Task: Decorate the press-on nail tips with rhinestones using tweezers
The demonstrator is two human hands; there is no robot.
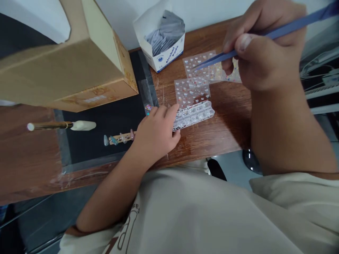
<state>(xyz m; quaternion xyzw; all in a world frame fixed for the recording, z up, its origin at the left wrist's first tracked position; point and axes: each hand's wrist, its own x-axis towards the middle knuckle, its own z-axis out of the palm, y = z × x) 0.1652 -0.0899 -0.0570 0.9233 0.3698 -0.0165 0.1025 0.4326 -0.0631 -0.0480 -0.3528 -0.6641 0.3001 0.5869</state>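
Observation:
My right hand (pixel 267 46) grips a pair of blue tweezers (pixel 284 31) between thumb and fingers, raised over the table's right side. The tweezers' tips point left, over a clear sticker sheet (pixel 200 61) with small white and coloured motifs. A second sticker sheet (pixel 192 92) lies just in front of it. My left hand (pixel 157 132) is wrapped round the left end of a long clear compartment case (pixel 194 114) holding small shiny bits. Partly hidden by that hand, a wooden strip carries several decorated false nails (pixel 113 140). Colourful glitter (pixel 148 109) shows behind my fingers.
An open box of alcohol pads (pixel 169 53) stands at the back. A large cardboard box (pixel 106 60) takes up the back left. On the black mat (pixel 87 151) lies a gold-handled brush-like tool with a pale tip (pixel 83 125). The wooden table's front edge is near my body.

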